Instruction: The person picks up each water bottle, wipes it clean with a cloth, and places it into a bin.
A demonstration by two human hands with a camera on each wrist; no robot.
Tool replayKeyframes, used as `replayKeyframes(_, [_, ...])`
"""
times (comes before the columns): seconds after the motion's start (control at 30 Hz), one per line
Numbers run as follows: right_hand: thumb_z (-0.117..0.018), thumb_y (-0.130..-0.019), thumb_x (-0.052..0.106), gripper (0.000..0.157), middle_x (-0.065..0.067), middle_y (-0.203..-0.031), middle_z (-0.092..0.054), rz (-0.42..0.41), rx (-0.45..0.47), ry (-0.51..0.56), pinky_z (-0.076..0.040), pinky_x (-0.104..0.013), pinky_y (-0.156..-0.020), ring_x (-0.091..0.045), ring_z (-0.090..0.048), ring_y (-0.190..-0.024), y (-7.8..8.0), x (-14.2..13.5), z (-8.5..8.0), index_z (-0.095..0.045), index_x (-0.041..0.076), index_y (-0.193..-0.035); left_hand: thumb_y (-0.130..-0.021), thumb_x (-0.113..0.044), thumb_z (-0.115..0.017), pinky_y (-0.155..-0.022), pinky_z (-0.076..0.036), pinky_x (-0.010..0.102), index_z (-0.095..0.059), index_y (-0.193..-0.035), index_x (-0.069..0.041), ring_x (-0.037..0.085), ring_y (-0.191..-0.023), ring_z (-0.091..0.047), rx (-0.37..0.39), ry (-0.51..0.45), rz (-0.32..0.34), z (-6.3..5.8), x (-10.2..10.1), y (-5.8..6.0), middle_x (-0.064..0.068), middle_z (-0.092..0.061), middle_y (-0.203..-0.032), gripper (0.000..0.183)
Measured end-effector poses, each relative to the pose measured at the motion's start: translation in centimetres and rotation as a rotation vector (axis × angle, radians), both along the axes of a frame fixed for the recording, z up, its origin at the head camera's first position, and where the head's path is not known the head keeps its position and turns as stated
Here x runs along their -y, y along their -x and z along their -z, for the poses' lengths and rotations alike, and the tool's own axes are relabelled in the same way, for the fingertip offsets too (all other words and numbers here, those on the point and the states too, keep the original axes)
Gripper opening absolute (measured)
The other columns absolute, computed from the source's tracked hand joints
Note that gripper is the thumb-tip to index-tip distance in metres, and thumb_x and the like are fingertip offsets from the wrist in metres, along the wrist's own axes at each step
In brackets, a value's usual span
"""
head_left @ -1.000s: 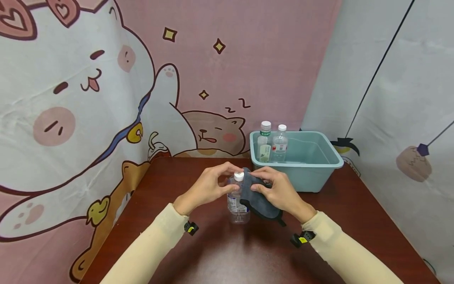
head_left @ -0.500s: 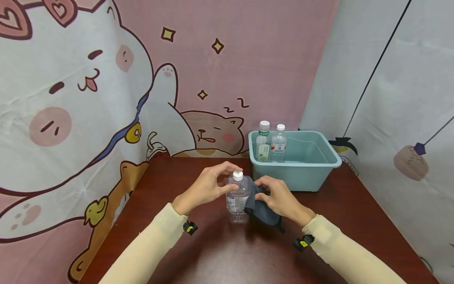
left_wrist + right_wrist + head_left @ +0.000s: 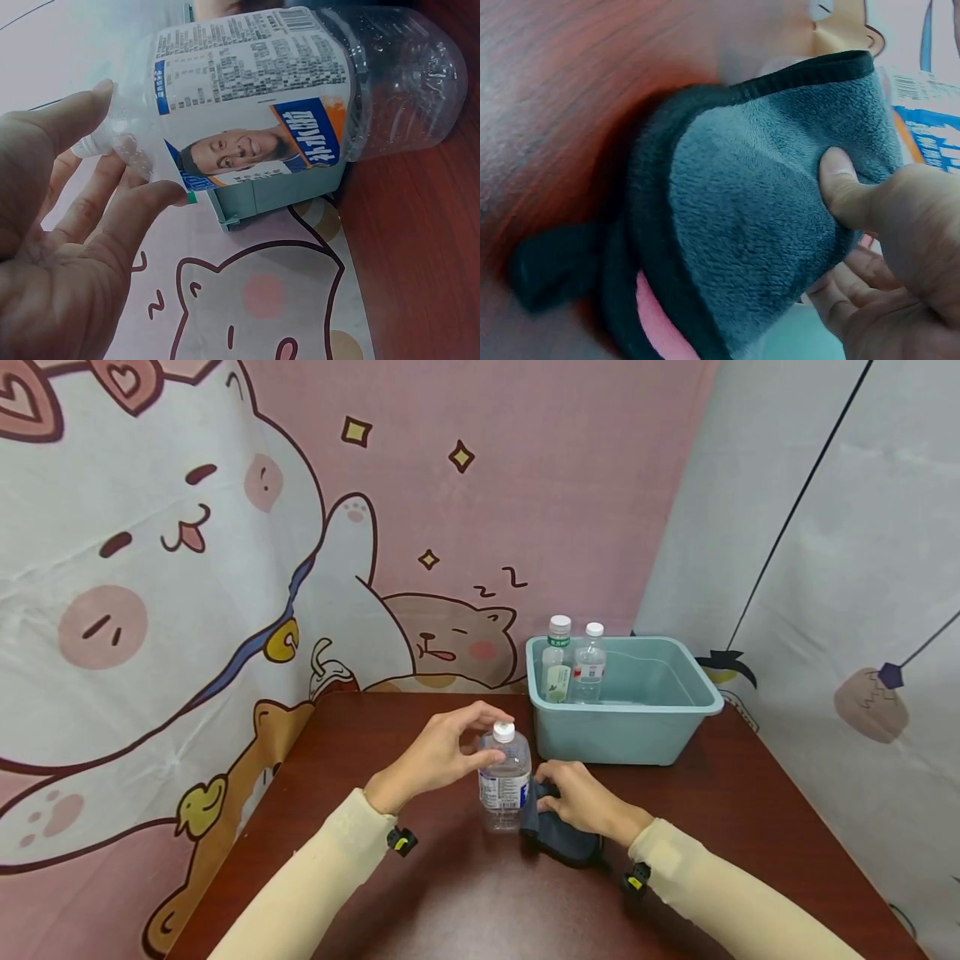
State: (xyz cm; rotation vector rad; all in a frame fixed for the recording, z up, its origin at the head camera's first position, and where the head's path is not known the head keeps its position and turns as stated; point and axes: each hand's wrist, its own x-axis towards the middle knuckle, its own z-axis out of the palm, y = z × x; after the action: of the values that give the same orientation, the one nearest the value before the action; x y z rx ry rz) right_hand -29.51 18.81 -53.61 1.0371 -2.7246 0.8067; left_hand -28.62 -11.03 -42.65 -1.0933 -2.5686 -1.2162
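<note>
A clear plastic bottle [image 3: 504,792] with a white cap stands upright on the table, its printed label [image 3: 255,105] turned partly towards the left wrist camera. Thumb and fingers of my left hand [image 3: 438,752] grip it around the neck and shoulder. Low on the bottle's right side, my right hand [image 3: 588,803] pinches a folded grey cleaning cloth [image 3: 742,187] with black edging. The cloth overlaps the bottle's right edge in the head view, and its lower part hangs close over the table. A black loop [image 3: 559,262] and a strip of pink show at its edge.
Behind my right hand a light blue plastic bin [image 3: 622,735] stands on the dark red table [image 3: 465,902]. Two capped bottles, one with a green-banded label [image 3: 557,672] and one with a red-and-white label [image 3: 589,672], stand in its left end. A cartoon-printed curtain [image 3: 570,485] hangs behind.
My right hand has slid downward along the bottle's right side with the cloth, from near the cap to low by the label. The left hand keeps its grip at the neck.
</note>
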Motion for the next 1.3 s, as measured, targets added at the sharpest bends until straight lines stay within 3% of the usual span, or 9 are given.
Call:
replayKeyframes(0.27, [-0.096,-0.094,0.002,0.025,0.000,-0.091,-0.075,-0.057,0.047,-0.023,-0.052,-0.023,-0.069,-0.014,-0.066,-0.082,0.4,0.4,0.3,-0.073,0.008,-0.101,-0.102,-0.020,-0.093,-0.103,-0.072,0.043,-0.070,-0.152,-0.027,0.018,-0.133,-0.078,0.009,-0.007,0.012,-0.1,0.1,0.1,-0.003,-0.080,-0.146,0.056])
replayKeyframes(0.53, [-0.096,-0.095,0.005,0.023,0.004,-0.104,-0.084,0.014,0.102,0.023,-0.065,-0.029,-0.082,-0.009,-0.075,-0.095,0.3,0.1,0.6,-0.082,0.011,-0.112,-0.103,-0.021,-0.093,-0.100,-0.073,0.042,-0.069,-0.152,-0.026,0.017,-0.132,-0.078,0.006,0.013,0.008,-0.1,0.0,0.1,-0.003,-0.080,-0.147,0.055])
replayKeyframes(0.8, [-0.097,-0.096,0.011,0.026,0.002,-0.112,-0.088,0.084,0.121,0.109,-0.069,-0.038,-0.088,-0.010,-0.077,-0.099,0.0,-0.3,0.7,-0.087,0.012,-0.119,-0.102,-0.019,-0.093,-0.101,-0.073,0.052,-0.069,-0.152,-0.025,0.021,-0.132,-0.078,0.002,0.002,0.011,0.1,0.0,0.1,0.000,-0.080,-0.146,0.055])
replayKeyframes(1.0, [-0.096,-0.097,0.013,0.030,0.002,-0.119,-0.089,0.120,0.148,0.192,-0.068,-0.032,-0.092,-0.010,-0.079,-0.104,-0.3,-0.6,-0.1,-0.088,0.014,-0.126,-0.102,-0.019,-0.093,-0.104,-0.072,0.048,-0.069,-0.153,-0.025,0.024,-0.132,-0.079,0.005,-0.003,0.021,0.1,0.1,0.1,0.001,-0.080,-0.147,0.056])
replayKeyframes(1.2, [-0.096,-0.097,0.011,0.033,-0.006,-0.121,-0.089,0.132,0.120,0.298,-0.065,-0.024,-0.081,-0.009,-0.078,-0.093,-0.4,-0.6,-2.0,-0.087,0.009,-0.129,-0.102,-0.018,-0.093,-0.104,-0.072,0.046,-0.069,-0.152,-0.024,0.024,-0.133,-0.078,0.005,-0.004,0.023,0.1,0.1,0.1,0.001,-0.080,-0.147,0.056])
replayKeyframes(1.3, [-0.095,-0.098,0.011,0.034,-0.008,-0.123,-0.089,0.135,0.105,0.326,-0.065,-0.023,-0.081,-0.009,-0.080,-0.095,-0.4,-0.6,-3.0,-0.087,0.009,-0.131,-0.101,-0.018,-0.093,-0.106,-0.072,0.045,-0.069,-0.152,-0.025,0.023,-0.135,-0.078,0.006,-0.006,0.022,0.0,0.1,0.1,0.000,-0.080,-0.147,0.057])
